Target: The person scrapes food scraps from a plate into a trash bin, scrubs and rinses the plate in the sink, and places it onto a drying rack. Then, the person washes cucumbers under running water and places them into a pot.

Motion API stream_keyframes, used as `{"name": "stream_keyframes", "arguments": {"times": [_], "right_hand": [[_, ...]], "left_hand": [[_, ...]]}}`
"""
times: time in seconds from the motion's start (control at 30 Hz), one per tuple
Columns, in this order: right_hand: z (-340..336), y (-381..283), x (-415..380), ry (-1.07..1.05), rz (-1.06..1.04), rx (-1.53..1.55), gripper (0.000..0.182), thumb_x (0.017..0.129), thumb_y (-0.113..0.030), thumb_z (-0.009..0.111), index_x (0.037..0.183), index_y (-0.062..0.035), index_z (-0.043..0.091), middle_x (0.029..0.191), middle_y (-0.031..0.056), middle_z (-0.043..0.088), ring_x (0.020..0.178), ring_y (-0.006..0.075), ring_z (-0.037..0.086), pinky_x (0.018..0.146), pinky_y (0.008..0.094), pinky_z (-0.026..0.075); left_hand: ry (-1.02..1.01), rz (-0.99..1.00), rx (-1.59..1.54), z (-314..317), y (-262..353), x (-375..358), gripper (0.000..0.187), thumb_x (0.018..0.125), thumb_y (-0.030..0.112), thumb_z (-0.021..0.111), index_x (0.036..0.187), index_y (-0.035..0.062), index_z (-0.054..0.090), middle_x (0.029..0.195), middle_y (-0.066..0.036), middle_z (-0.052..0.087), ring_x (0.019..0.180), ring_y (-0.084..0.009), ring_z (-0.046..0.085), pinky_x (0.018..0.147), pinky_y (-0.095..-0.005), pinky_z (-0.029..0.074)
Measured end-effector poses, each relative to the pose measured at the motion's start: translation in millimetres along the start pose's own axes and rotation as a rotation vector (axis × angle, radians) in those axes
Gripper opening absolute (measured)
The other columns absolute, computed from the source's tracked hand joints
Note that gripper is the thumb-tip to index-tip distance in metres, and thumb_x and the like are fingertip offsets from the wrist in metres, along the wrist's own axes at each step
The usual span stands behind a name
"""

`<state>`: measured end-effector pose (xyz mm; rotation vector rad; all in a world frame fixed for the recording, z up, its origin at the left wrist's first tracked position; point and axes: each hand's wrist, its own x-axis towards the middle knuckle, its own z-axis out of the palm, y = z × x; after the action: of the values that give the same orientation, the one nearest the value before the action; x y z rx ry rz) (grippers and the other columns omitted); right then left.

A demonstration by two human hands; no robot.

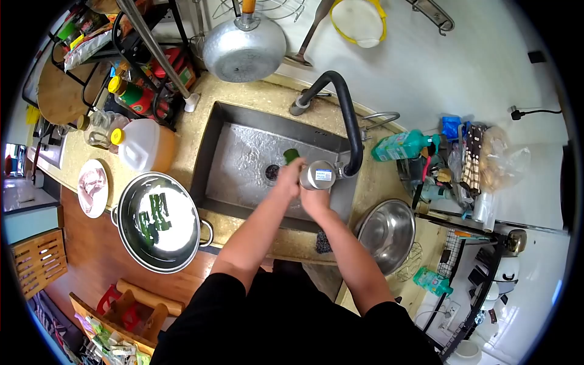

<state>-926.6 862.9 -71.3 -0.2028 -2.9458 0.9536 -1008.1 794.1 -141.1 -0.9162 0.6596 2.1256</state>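
Note:
Over a steel sink, both hands are close together beneath the head of a black faucet. My left hand has its fingers closed around a dark green vegetable piece, whose end sticks out past the fingers. My right hand is partly covered by the round faucet head, so its fingers and anything in them are hidden. Water lies on the sink floor around the drain.
Left of the sink, a large two-handled steel pan holds dark green pieces, near a white plate of pale meat and a jug of orange liquid. An empty steel bowl stands right. A pan hangs on the wall.

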Motion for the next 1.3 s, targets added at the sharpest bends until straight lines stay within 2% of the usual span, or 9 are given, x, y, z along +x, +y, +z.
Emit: {"name": "stream_keyframes", "arguments": {"times": [0.2, 0.3, 0.33, 0.43, 0.5, 0.7, 0.93, 1.23, 1.3], "right_hand": [[-4.6, -23.6, -26.2, 0.118, 0.007, -0.137, 0.028, 0.101, -0.027, 0.046, 0.094, -0.0043, 0.061, 0.07, 0.0219, 0.065, 0.057, 0.0388, 0.063, 0.05, 0.0512, 0.047], [11.6, -8.3, -3.8, -0.177, 0.893, 0.703, 0.025, 0.1, -0.027, 0.046, 0.091, -0.0083, 0.061, 0.063, 0.0114, 0.062, 0.046, 0.0221, 0.057, 0.037, 0.0365, 0.038], [0.4, -9.0, 6.7, -0.275, 0.999, 0.891, 0.023, 0.1, -0.027, 0.047, 0.089, -0.0108, 0.059, 0.062, 0.0044, 0.057, 0.043, 0.011, 0.047, 0.035, 0.026, 0.028], [18.8, 32.5, 17.3, -0.298, 0.83, 0.951, 0.021, 0.097, -0.028, 0.054, 0.095, -0.0095, 0.063, 0.069, 0.0101, 0.064, 0.051, 0.0194, 0.058, 0.04, 0.0329, 0.04], [17.9, 31.5, 12.4, -0.013, 0.273, 0.179, 0.023, 0.095, -0.029, 0.057, 0.097, -0.0072, 0.064, 0.076, 0.0158, 0.067, 0.06, 0.0292, 0.063, 0.049, 0.0412, 0.046], [-11.4, 0.3, -18.8, -0.014, 0.071, -0.18, 0.034, 0.089, -0.037, 0.065, 0.102, -0.0054, 0.064, 0.09, 0.0232, 0.068, 0.077, 0.0437, 0.066, 0.07, 0.055, 0.05], [-5.6, 20.7, -4.7, -0.123, -0.105, 0.066, 0.044, 0.082, -0.015, 0.07, 0.122, -0.0028, 0.057, 0.114, 0.0261, 0.063, 0.11, 0.0455, 0.058, 0.091, 0.0489, 0.047], [18.1, 42.9, 16.0, 0.038, -0.197, -0.147, 0.04, 0.077, -0.011, 0.071, 0.115, -0.0035, 0.062, 0.112, 0.0201, 0.064, 0.116, 0.0386, 0.056, 0.1, 0.0483, 0.041], [16.1, 34.0, 16.4, 0.064, -0.293, -0.175, 0.031, 0.075, -0.011, 0.072, 0.104, -0.0031, 0.064, 0.099, 0.0164, 0.066, 0.1, 0.0347, 0.061, 0.086, 0.0443, 0.047]], "left_hand": [[-0.111, 0.024, 0.031, 7.1, 41.9, -27.3, 0.051, 0.1, 0.051, 0.043, 0.101, 0.003, 0.06, 0.076, -0.01, 0.058, 0.065, -0.0226, 0.058, 0.064, -0.0351, 0.053], [-0.133, 0.169, -0.036, 9.5, 28.5, -37.2, 0.059, 0.1, 0.056, 0.034, 0.105, 0.0035, 0.059, 0.078, -0.01, 0.059, 0.068, -0.023, 0.058, 0.068, -0.0348, 0.053], [-0.169, 0.222, -0.058, 9.1, 24.9, -42.6, 0.045, 0.097, 0.047, 0.052, 0.109, 0.0034, 0.059, 0.083, -0.011, 0.062, 0.076, -0.0242, 0.061, 0.075, -0.0365, 0.053], [-0.035, 0.807, 0.431, 5.2, -3.9, -26.3, 0.041, 0.087, 0.03, 0.073, 0.114, 0.002, 0.058, 0.089, -0.011, 0.064, 0.084, -0.0214, 0.062, 0.082, -0.0348, 0.052], [0.148, 1.011, 0.697, 6.5, 4.2, -23.9, 0.045, 0.078, 0.014, 0.081, 0.115, -0.0003, 0.06, 0.092, -0.008, 0.066, 0.083, -0.0162, 0.061, 0.079, -0.0301, 0.051], [-0.103, 0.425, 0.261, 31.0, 28.0, -50.1, 0.036, 0.083, 0.007, 0.074, 0.117, -0.0005, 0.062, 0.088, -0.006, 0.066, 0.074, -0.0132, 0.062, 0.069, -0.0282, 0.053], [-0.235, 0.764, 0.512, 6.6, 8.1, -74.5, 0.061, 0.072, -0.009, 0.076, 0.13, 0.0019, 0.056, 0.094, 0.001, 0.063, 0.085, -0.0087, 0.059, 0.079, -0.022, 0.05], [-0.186, 0.914, 0.545, 15.6, 10.7, -82.6, 0.074, 0.069, -0.007, 0.078, 0.135, 0.0027, 0.045, 0.095, -0.001, 0.062, 0.087, -0.0095, 0.06, 0.084, -0.0247, 0.05], [-0.195, 0.853, 0.485, 12.3, 12.4, -80.8, 0.072, 0.069, -0.007, 0.077, 0.133, 0.0024, 0.045, 0.096, -0.003, 0.063, 0.088, -0.0108, 0.061, 0.084, -0.0261, 0.051]]}}
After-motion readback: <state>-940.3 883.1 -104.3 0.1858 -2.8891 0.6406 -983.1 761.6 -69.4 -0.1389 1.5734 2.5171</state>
